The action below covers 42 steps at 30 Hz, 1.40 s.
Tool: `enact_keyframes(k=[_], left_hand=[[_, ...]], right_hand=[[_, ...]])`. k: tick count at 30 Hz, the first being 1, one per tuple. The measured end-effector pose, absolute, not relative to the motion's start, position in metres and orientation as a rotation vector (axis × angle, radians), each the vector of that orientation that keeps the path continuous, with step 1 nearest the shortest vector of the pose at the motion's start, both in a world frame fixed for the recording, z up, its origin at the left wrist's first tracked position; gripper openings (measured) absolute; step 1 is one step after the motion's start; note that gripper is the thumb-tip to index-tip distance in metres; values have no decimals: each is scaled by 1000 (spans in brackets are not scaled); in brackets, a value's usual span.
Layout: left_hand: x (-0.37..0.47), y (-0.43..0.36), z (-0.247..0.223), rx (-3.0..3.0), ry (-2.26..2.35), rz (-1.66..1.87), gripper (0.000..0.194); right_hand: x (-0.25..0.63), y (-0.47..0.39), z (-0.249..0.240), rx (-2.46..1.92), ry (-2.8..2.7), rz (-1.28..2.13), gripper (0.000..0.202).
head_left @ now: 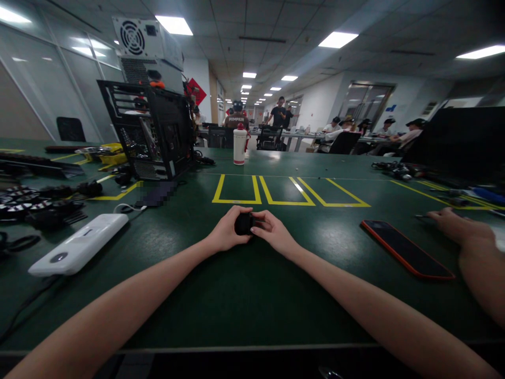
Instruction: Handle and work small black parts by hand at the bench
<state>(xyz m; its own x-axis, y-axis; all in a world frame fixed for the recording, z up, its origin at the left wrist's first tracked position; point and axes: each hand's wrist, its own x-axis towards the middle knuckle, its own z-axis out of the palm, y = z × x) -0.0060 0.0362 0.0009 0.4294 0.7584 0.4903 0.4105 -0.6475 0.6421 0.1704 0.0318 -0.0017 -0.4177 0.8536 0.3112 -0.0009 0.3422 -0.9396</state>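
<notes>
Object (243, 224), small and black, held between both hands just above or on the worktop (244, 300), contact unclear; exact type can't tell. Left hand (230, 229) curled round it, thumb below, fingers above; right hand (274, 232) pinching its right side with fingertips. Worktop dark green, glossy, ceiling light reflecting. Three yellow tape outlines (236, 201) just beyond hands. Left: white device (82, 245) with cable, open computer case (158, 131) with power supply (136, 37) above it, tangled black cables. White bottle (239, 146) farther back, upright. Right: orange-edged phone (406, 248) lying flat, co-worker's hand (450, 223) near it. Room: office, tiled ceiling, bright light panels (174, 25), glass partition (35, 79) at left, people seated and standing at back.
</notes>
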Motion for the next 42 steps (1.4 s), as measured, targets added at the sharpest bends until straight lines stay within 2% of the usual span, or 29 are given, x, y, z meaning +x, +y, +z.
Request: enact_keyframes(k=[8,14,22,27,33,42], left_hand=[[-6,36,2,2273,982,1103,59],[-5,37,0,2272,978,1101,60],[-6,36,1,2277,1002,1098,60],[-6,37,1,2276,997,1102,60],[-6,37,-1,2285,992,1105,60],[-6,37,0,2274,996,1093,61]], right_hand=[[169,33,-3,-796,-1723,1124,18],[169,36,-3,-877,-1721,1095,33],[170,30,-2,-771,-1720,1171,32],[169,30,-2,-783,-1725,1150,21],[170,33,-3,-848,-1719,1152,32],[170,32,-4,-747,-1683,1221,26]])
